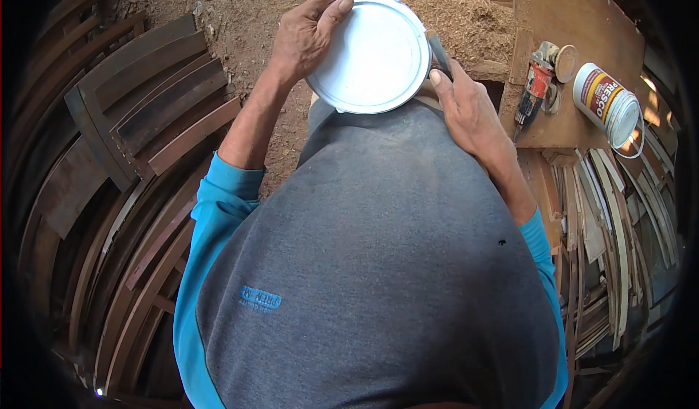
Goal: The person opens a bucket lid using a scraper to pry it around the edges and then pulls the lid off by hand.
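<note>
A round white bucket lid (373, 58) is held up in front of my body, its flat face toward me. Whether a bucket sits beneath it is hidden. My left hand (306, 34) grips the lid's upper left rim, thumb over the edge. On the other side, my right hand (468, 109) is closed around a tool with a flat grey blade (440, 53), thumb along it. The blade's tip meets or lies very near the lid's right rim. The tool's handle is hidden in my palm.
To the right, a wooden board (575, 30) carries a red-and-black angle grinder (537, 85) and a white bucket (606, 107) tipped on its side. Stacked dark timber pieces (156, 96) fill the left. Thin wood strips (611, 234) lie lower right. Sawdust (466, 26) covers ground ahead.
</note>
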